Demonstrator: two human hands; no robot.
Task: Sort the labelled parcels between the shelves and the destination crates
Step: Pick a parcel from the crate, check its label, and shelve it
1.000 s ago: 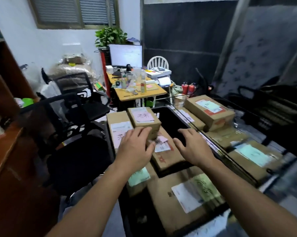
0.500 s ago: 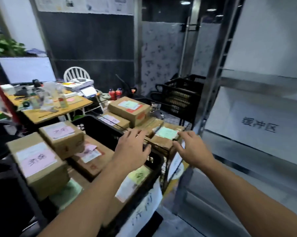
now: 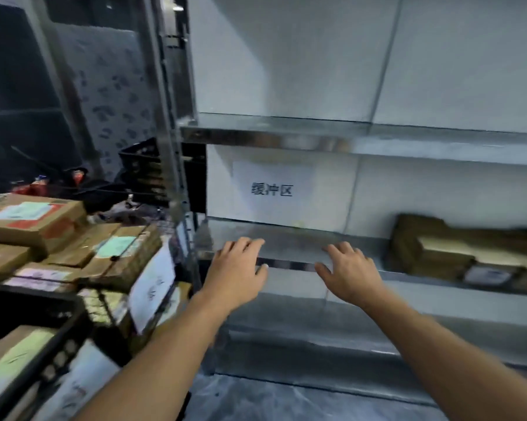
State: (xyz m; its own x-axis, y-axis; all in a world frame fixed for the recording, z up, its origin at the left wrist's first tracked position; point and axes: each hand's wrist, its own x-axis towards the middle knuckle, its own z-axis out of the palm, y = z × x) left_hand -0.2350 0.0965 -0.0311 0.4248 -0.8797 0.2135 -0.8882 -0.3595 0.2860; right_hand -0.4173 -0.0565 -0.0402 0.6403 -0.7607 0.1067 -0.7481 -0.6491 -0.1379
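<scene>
- Head view: my left grip (image 3: 236,268) and right grip (image 3: 351,273) are both wide, fingers spread, holding nothing, at the front edge of the shelf (image 3: 286,238).
- A parcel (image 3: 432,250) lies on that shelf, right of my grips; more parcels (image 3: 34,220) sit stacked at left.

head view, forward and down (close) onto the metal shelf (image 3: 292,238)
</scene>
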